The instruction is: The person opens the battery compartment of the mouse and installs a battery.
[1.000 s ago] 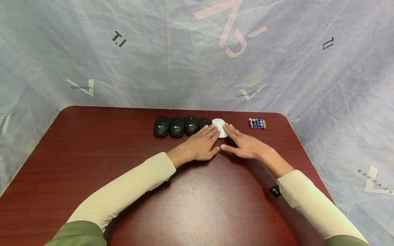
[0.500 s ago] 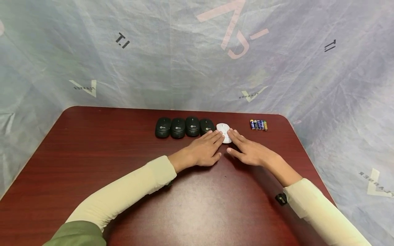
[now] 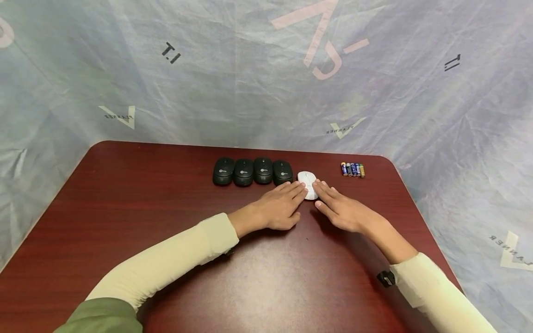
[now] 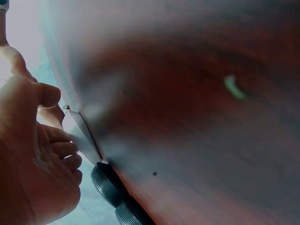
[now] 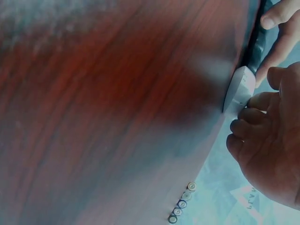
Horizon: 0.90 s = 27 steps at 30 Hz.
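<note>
A white computer mouse (image 3: pixel 308 178) lies on the table between my two hands. My left hand (image 3: pixel 280 207) has its fingers stretched out, their tips on the mouse's left side. From the other side my right hand (image 3: pixel 344 210) reaches in, straight fingertips against the mouse's right edge and thumb spread apart. Just left of the white mouse, several black mice stand in a row, the closest black mouse (image 3: pixel 283 171) slightly behind my left fingers. The right wrist view has the white mouse (image 5: pixel 240 91) edge-on beside the fingertips.
Several small batteries (image 3: pixel 352 169) lie side by side at the back right. The leftmost black mouse (image 3: pixel 223 171) ends the row. A dark red wooden table (image 3: pixel 137 185) reaches to a grey fabric sheet (image 3: pixel 233 74) hanging behind and at the sides.
The white mouse has slid toward me and slightly right, both hands moving with it. A gap has opened between it and the nearest black mouse. The whole view has shifted a little.
</note>
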Each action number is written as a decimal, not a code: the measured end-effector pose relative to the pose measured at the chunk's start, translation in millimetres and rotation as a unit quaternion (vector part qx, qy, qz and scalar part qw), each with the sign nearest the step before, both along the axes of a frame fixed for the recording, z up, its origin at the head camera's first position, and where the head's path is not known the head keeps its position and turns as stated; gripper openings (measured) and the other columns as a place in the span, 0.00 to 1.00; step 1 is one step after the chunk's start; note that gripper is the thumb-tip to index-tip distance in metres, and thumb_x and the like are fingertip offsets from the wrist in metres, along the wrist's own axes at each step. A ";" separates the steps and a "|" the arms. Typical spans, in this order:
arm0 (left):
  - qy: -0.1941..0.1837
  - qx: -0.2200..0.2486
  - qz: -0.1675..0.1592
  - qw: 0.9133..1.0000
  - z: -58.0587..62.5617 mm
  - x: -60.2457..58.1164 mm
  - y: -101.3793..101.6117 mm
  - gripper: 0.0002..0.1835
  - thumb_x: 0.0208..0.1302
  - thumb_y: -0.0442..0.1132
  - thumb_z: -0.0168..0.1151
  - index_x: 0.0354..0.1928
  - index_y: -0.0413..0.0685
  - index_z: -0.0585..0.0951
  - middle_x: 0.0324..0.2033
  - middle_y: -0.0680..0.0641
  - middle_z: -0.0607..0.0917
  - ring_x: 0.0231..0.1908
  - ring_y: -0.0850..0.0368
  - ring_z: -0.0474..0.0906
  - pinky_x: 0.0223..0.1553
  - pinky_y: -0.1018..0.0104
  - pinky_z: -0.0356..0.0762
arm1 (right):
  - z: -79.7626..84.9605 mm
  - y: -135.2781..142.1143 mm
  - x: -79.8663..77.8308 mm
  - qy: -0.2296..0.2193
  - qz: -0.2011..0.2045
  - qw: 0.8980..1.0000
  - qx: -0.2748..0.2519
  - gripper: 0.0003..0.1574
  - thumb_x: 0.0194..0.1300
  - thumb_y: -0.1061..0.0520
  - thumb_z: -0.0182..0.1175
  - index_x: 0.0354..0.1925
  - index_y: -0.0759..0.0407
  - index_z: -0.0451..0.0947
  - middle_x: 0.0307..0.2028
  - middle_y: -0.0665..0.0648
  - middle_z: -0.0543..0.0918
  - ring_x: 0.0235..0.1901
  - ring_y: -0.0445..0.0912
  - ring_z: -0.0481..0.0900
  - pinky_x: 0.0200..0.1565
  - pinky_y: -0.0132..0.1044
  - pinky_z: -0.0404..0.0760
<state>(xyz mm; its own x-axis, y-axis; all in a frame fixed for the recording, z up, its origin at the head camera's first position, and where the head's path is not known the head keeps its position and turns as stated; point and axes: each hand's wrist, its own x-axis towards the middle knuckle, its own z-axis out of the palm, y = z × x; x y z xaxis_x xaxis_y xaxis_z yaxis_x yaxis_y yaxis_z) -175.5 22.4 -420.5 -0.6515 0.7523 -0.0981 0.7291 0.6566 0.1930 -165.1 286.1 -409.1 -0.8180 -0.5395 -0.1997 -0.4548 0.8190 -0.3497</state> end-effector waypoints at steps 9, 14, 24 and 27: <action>-0.001 -0.004 -0.017 1.000 3.4 9.0 -5.0 0.39 0.87 0.51 0.51 0.90 0.42 0.59 0.91 0.41 0.58 0.92 0.48 0.49 0.95 0.53 0.46 | 7.4 -4.0 12.0 0.004 0.001 1.000 0.009 0.42 0.95 0.43 0.42 0.90 0.65 0.52 0.91 0.67 0.52 0.90 0.67 0.52 0.89 0.69 0.57; 0.008 0.000 -0.029 1.000 5.2 15.6 -8.4 0.38 0.87 0.51 0.53 0.89 0.41 0.62 0.89 0.40 0.62 0.91 0.46 0.53 0.94 0.52 0.49 | 10.2 -8.0 19.0 0.003 0.006 1.000 0.011 0.42 0.95 0.43 0.44 0.89 0.67 0.54 0.90 0.69 0.54 0.89 0.68 0.54 0.88 0.69 0.59; 0.016 -0.010 -0.046 0.999 10.3 24.3 -18.2 0.40 0.84 0.53 0.55 0.88 0.39 0.64 0.88 0.39 0.65 0.90 0.44 0.57 0.94 0.52 0.52 | 11.0 -18.4 32.4 0.017 0.012 1.000 0.019 0.42 0.93 0.45 0.49 0.88 0.67 0.56 0.89 0.71 0.56 0.88 0.69 0.58 0.86 0.69 0.65; 0.012 -0.019 -0.048 0.999 12.6 26.3 -20.0 0.40 0.84 0.53 0.55 0.88 0.38 0.64 0.88 0.38 0.64 0.90 0.44 0.56 0.94 0.52 0.50 | 11.3 -21.0 34.6 0.017 0.012 1.000 0.018 0.42 0.93 0.45 0.50 0.88 0.67 0.57 0.89 0.70 0.57 0.88 0.68 0.59 0.86 0.68 0.66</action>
